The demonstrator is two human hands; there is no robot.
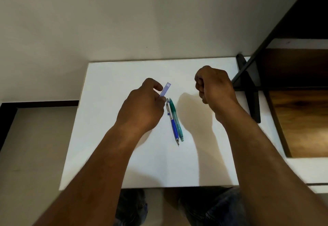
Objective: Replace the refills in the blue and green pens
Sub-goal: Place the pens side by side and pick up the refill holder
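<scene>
Left hand: its fingers are pinched on the lower end of a flat, translucent violet case, apparently a refill pack, which angles up and away from the palm above the desk. Whether it is open, or what it contains, cannot be determined.

Right hand: curled into a loose fist, raised clear of the desk. Nothing can be seen inside it; whether it encloses anything cannot be told.

Just beside the left hand, between the two arms, the blue pen and the green pen lie side by side, touching along their length, the blue pen's tip pointing toward the person. Both appear fully assembled, barrels closed. No loose refill is visible on the desk.

Assessment: task at its opening stage. Neither pen has been unscrewed, and no refill is out. Both exchanges remain to be done.
</scene>
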